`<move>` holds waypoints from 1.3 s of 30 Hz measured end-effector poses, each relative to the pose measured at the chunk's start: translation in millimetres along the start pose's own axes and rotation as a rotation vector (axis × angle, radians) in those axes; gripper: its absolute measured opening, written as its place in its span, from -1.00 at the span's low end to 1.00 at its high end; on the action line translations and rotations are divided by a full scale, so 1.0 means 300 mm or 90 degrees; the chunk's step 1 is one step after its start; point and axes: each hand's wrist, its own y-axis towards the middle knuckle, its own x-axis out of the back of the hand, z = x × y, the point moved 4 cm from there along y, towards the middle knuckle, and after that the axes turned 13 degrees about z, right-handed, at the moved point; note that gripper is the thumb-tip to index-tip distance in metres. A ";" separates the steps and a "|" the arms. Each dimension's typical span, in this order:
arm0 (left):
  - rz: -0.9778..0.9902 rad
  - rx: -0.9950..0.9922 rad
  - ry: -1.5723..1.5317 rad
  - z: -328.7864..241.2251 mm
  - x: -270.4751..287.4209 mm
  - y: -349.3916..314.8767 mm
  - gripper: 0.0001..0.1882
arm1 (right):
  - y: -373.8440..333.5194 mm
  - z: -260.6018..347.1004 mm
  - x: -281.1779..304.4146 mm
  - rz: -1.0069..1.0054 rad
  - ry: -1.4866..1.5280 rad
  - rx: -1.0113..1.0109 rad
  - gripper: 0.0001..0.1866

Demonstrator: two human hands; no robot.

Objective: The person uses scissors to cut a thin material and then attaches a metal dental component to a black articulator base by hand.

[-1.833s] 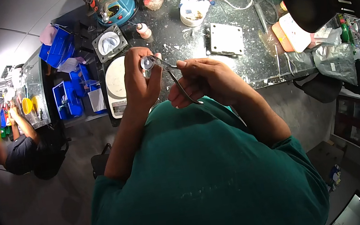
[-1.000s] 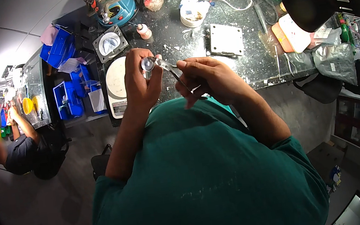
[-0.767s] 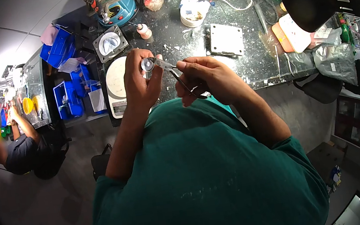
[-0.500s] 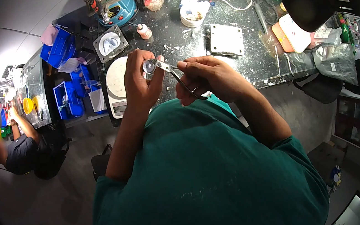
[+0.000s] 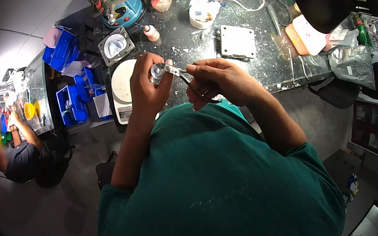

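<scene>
- I made out a pale label on the silver bag [image 5: 352, 59] near three o'clock, too small for me to read.
- At eleven o'clock, I saw the left hand [image 5: 148, 85] pinching a small clear disc [image 5: 157, 70].
- Toward one o'clock, the right hand [image 5: 217, 80] gripped slim pliers [image 5: 189, 85], nose against the disc's edge; I couldn't tell how far its jaws were parted.
- The left hand and forearm partly hid the white scale [image 5: 121, 81] at ten.

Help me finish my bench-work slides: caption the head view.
The left hand holds a small round piece; the right hand grips a pliers-like metal tool at a cluttered workbench.
</scene>
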 end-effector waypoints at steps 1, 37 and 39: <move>0.007 -0.006 0.004 -0.002 0.000 0.001 -0.76 | 0.001 -0.005 0.009 0.000 0.000 0.000 -0.63; -0.029 -0.102 0.006 -0.002 0.004 0.008 -0.79 | 0.029 -0.018 -0.002 0.039 0.062 0.042 -0.61; -0.025 -0.115 0.007 0.003 0.003 0.008 -0.79 | 0.016 0.005 -0.015 -0.002 -0.068 0.063 -0.62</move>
